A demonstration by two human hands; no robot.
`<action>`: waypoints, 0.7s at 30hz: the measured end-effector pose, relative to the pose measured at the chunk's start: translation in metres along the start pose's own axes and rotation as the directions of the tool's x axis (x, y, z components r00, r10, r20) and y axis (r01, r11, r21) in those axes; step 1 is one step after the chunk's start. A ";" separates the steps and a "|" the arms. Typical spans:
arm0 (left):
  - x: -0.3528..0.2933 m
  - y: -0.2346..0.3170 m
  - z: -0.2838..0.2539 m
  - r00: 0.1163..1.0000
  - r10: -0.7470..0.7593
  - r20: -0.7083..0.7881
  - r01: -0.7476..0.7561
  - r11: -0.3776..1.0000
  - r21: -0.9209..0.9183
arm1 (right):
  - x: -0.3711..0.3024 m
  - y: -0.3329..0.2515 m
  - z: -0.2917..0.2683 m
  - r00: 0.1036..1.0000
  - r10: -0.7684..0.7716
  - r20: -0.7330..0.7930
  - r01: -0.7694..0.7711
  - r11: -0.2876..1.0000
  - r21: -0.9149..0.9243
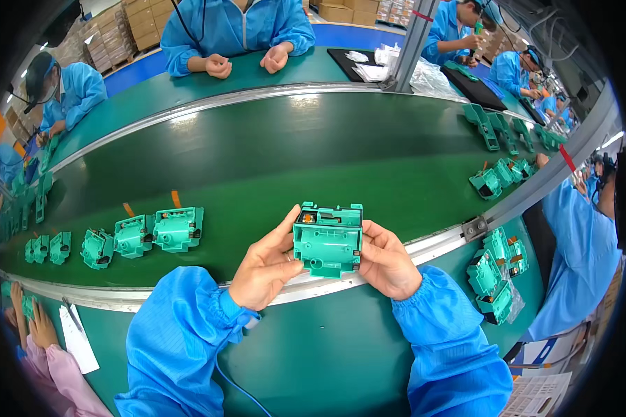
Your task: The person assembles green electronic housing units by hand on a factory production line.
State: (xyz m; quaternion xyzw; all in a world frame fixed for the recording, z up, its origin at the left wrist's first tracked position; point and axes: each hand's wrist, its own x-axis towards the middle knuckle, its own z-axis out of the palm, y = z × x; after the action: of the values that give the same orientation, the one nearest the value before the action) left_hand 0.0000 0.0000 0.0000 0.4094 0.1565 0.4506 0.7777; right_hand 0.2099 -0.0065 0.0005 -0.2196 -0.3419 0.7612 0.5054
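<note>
Between my two hands is a green plastic housing (327, 247), held up over the metal edge of the conveyor belt. Its hollow inner side faces me, with black and copper-coloured parts along the top. My left hand (264, 267) grips its left side, thumb near the lower corner. On the right side, my right hand (389, 264) closes on the edge with thumb and fingers. Both forearms wear blue sleeves. Similar green housings (178, 229) stand in a row on the belt to the left, some with orange strips sticking up.
A green belt (257, 153) crosses in front, edged by a metal rail (424, 250). More housings (490, 274) lie on the table at right, beside a metal post (563, 170). Co-workers in blue sit across and to both sides. A white paper (78, 340) lies at left.
</note>
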 end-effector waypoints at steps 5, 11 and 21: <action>0.008 0.000 0.014 0.996 -0.072 -0.044 0.066 0.990 -0.128 | -0.002 -0.007 -0.007 1.000 -0.019 -0.005 0.019 0.997 0.069; 0.016 -0.020 0.009 0.998 -0.025 -0.055 0.030 0.994 0.106 | -0.012 -0.006 0.005 0.975 -0.192 -0.107 0.156 0.947 -0.280; 0.018 -0.015 0.014 0.986 0.004 -0.165 0.017 0.992 0.124 | -0.022 -0.005 0.013 0.964 -0.265 0.032 0.234 0.781 -0.579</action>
State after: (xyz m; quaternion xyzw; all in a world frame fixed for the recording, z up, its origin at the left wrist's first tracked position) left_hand 0.0270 0.0035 -0.0005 0.4183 0.2496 0.4697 0.7363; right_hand 0.2127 -0.0291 0.0120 -0.3349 -0.5696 0.5419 0.5194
